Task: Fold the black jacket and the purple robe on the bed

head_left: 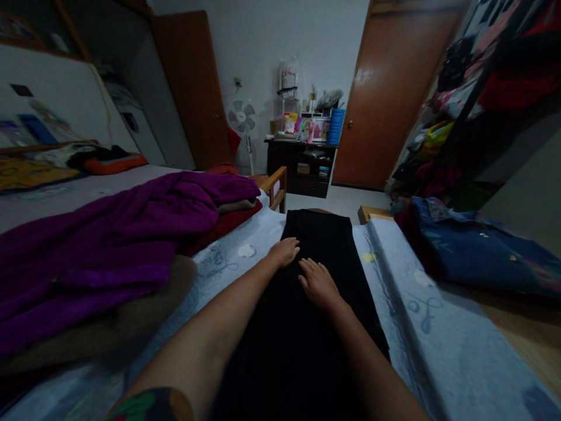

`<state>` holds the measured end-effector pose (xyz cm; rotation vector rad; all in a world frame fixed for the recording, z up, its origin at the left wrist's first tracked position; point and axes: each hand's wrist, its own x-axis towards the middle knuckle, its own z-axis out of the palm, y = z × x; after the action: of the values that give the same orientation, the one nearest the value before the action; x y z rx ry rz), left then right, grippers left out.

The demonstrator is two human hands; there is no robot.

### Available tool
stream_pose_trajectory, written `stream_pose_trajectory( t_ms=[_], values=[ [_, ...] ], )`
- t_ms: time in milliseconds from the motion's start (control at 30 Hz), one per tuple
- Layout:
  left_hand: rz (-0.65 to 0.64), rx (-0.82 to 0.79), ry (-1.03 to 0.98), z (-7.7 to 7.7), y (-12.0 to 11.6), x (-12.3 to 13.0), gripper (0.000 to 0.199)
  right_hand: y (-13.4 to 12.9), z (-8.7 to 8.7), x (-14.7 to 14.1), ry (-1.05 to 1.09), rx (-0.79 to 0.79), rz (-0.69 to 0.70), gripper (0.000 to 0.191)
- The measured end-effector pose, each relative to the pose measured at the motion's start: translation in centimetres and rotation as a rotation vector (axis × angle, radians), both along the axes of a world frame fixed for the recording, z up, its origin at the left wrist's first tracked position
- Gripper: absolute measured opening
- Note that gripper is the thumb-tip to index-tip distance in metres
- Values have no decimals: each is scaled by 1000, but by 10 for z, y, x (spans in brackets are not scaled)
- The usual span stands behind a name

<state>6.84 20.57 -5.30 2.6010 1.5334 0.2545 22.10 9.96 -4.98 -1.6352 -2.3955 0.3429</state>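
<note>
Black cloth (325, 240) lies flat and long on the pale sheet (405, 257), running from the sheet's far edge back toward the near side, where it passes out of view between the forearms. The left hand (284, 252) is open, palm down, its fingers stretched toward the right; it rests on the cloth close to the cloth's left edge. The right hand (319, 284) is open too, palm down, the fingers close together and pointing forward and a little left; it rests nearer the middle of the cloth. Neither hand is closed around anything. The two hands are near each other but apart, the left slightly farther forward, with cloth reaching beyond both toward the far edge.

Along the sheet's left side, a purple garment (140, 222) is heaped over brown and red cloth. By the right side lies a folded denim garment (477, 251), well apart from the hands. A wooden rail (280, 186) stands at the sheet's far left corner. Beyond are a fan (242, 115) and a dark cabinet (298, 169).
</note>
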Motion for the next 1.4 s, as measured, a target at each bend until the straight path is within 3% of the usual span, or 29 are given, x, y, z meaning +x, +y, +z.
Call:
stream_pose_trajectory(
  t_ms=[133, 267, 433, 500, 667, 833, 1200, 1400],
  values=[
    [76, 64, 22, -5, 14, -2, 36, -1, 2, 14, -7, 23, -87, 50],
    [115, 163, 35, -1, 22, 12, 28, -1, -5, 19, -53, 24, -139, 55],
    [-47, 239, 49, -1, 40, 39, 39, -2, -10, 14, -85, 32, -130, 57],
    [-67, 184, 84, -5, 49, 45, 43, -2, -11, 14, -88, 23, -128, 57],
    [62, -78, 137, -18, 67, 46, 72, -1, -11, 15, -85, -17, -133, 59],
    [118, -122, 106, -26, 75, 45, 88, 0, -13, 15, -78, -39, -137, 60],
    [177, -125, 61, -27, 103, 42, 80, 0, -15, 15, -58, -44, -138, 60],
    [178, -90, 59, -30, 104, 40, 77, -1, -14, 15, -35, -36, -139, 60]
  ],
)
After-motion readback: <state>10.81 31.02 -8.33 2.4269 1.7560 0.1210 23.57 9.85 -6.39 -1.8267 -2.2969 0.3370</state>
